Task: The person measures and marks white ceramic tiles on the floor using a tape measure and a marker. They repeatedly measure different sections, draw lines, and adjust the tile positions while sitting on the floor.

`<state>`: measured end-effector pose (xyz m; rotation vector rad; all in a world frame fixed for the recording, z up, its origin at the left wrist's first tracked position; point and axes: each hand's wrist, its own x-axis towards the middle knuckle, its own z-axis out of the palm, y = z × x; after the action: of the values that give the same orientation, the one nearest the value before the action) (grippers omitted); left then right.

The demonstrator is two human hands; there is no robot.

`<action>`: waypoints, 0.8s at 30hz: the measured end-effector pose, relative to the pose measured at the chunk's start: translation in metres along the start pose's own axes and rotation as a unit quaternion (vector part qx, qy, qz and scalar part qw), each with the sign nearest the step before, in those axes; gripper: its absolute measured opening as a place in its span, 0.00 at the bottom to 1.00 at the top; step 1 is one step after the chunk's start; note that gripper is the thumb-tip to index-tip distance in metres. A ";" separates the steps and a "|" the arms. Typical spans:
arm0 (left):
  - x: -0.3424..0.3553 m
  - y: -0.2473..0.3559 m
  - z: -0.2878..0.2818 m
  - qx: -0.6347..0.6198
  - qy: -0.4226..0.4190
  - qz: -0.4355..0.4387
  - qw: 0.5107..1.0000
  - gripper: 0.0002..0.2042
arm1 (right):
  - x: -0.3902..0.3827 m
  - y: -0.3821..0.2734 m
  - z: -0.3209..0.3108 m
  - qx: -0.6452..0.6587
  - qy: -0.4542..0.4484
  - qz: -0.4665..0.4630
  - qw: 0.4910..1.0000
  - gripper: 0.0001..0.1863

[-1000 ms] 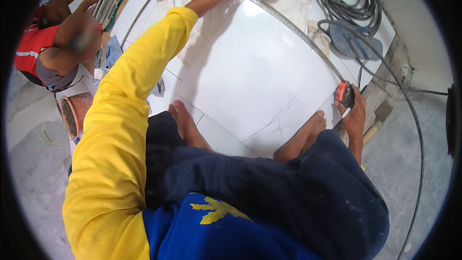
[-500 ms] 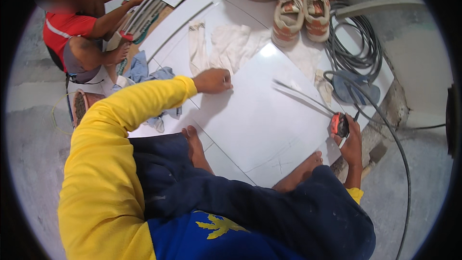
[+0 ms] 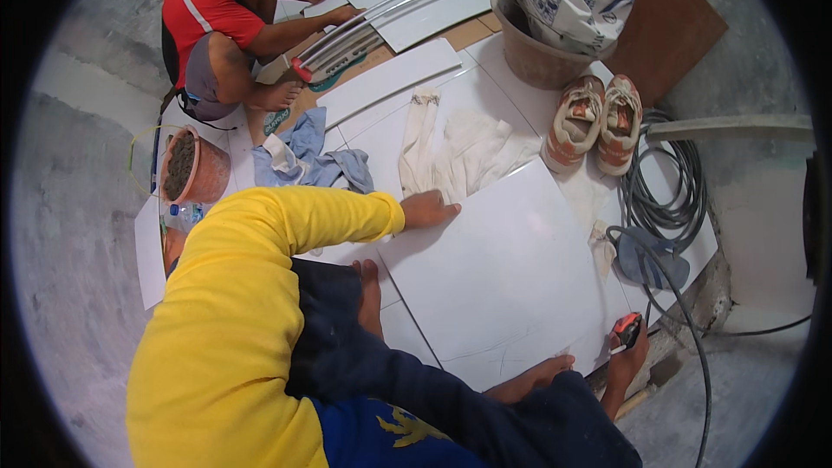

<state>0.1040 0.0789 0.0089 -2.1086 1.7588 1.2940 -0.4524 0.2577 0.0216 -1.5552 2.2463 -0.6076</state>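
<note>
A large white tile lies in front of me, with faint pencil-like lines near its closest edge. At its far left edge, my left hand is closed, fingers curled over the rim. My right hand, low on the right beside the tile, is wrapped round a red and black tape measure. No blade shows out of the case. A thin white stick, perhaps a pencil, pokes out from the same hand. My bare feet rest on the near side by the tile.
Beyond the tile lie white cloths, shoes and a bucket holding a sack. Coiled black cable and a blue sandal are right. At far left, a person squats by a tile cutter; a mortar bucket stands nearer.
The tape measure's blade, stretched over the tile before, is no longer out. My left hand has come onto the tile's far left edge. The view has shifted, showing more of the far side.
</note>
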 end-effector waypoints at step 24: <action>-0.006 -0.025 -0.142 -0.085 0.154 -0.030 0.984 0.39 | 0.001 0.002 0.004 0.046 0.018 0.059 0.997 0.42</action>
<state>0.2007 0.0111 0.0923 -2.5560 1.7289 1.1922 -0.4527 0.2566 0.0169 -1.3679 2.2826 -0.7012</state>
